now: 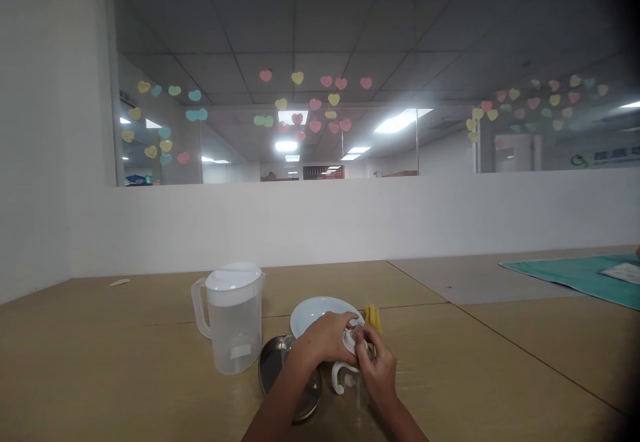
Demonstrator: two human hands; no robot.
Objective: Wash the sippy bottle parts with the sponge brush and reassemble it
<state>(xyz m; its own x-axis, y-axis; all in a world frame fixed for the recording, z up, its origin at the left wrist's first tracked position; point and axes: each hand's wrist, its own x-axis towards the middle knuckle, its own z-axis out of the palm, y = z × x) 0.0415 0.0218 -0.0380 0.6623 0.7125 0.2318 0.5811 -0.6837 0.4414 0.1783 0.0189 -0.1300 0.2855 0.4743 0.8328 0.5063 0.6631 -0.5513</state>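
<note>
My left hand (pixel 327 337) and my right hand (pixel 379 365) come together over the table. Between their fingers is a small white round piece (pixel 349 341) with a clear part on it; its exact kind I cannot make out. Both hands are closed on it, the right thumb and fingertips pressing at its right side. Just below the hands a curved white handle (pixel 339 383) shows, next to something clear that is partly hidden. Behind the left hand lies a white plate (pixel 311 307). Under the left forearm is a round metal dish (pixel 269 362) with a clear item (pixel 287 345) at its rim.
A clear plastic pitcher (pixel 235 335) with a white lid stands left of the dish. Yellow sticks (pixel 373 319) are behind my right hand. A teal mat (pixel 565 272) lies at far right, with a white wall (pixel 320 222) and window behind the table.
</note>
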